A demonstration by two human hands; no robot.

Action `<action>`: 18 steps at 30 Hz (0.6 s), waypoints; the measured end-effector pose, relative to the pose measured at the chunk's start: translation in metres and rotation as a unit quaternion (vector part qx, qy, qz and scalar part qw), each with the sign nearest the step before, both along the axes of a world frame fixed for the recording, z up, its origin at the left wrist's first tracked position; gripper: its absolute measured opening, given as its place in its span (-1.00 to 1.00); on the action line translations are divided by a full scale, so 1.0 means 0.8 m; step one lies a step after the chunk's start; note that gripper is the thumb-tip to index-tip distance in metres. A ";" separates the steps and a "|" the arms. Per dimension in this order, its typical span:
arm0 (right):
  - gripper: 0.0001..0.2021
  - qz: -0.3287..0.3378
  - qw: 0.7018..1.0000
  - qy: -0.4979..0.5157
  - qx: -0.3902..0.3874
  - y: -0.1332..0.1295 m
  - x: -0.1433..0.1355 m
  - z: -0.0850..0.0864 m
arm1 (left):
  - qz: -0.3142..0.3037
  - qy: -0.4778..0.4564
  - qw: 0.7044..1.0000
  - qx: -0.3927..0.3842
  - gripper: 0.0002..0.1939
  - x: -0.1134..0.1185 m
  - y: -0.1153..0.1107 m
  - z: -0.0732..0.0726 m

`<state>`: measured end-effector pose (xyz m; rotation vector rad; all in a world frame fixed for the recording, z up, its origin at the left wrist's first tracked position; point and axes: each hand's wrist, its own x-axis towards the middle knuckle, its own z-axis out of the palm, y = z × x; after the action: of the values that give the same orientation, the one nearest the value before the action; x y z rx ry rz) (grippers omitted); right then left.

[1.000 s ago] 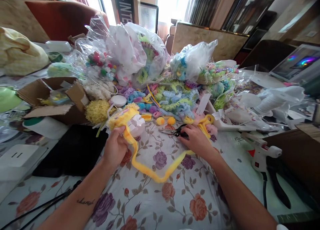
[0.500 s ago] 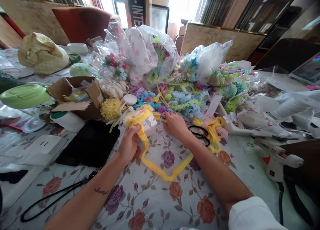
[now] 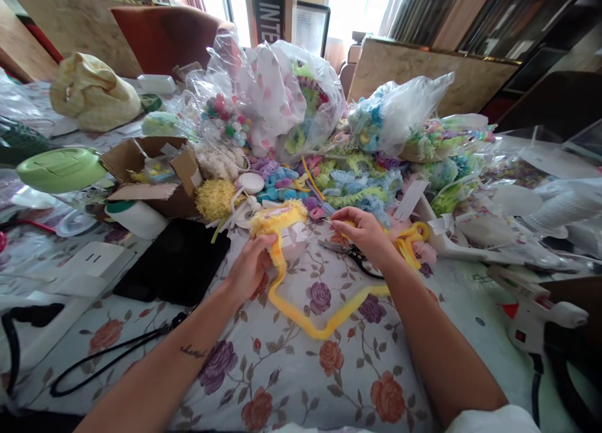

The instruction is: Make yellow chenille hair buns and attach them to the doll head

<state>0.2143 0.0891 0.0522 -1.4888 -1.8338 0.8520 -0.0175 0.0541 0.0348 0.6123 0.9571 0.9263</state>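
My left hand grips a fuzzy yellow piece with a pale, white-patterned part below it. From that piece a thick yellow strand hangs in a loop over the flowered cloth and passes under my right forearm. My right hand is in the air to the right of the piece, its thumb and forefinger pinched together; a thin thing, too small to make out, shows at the fingertips. Black-handled scissors lie on the cloth just under my right hand.
Behind the hands is a pile of coloured yarn pieces and plastic bags. At left are a cardboard box and a black tablet. A white glue gun stands at right, near a white tray.
My right hand has moved right, away from the yellow piece, and the scissors' blades now show. The piece has turned slightly in my left hand. The whole view has shifted a little.
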 end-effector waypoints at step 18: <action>-0.92 0.121 0.988 0.048 0.088 -0.055 -0.002 0.063 | -0.133 0.009 0.991 0.008 -0.67 -0.002 -0.009 -0.020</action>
<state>0.2127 0.0449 0.1029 -1.1127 -1.9868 0.8337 -0.0189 0.0470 0.0187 0.7430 0.8600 0.6927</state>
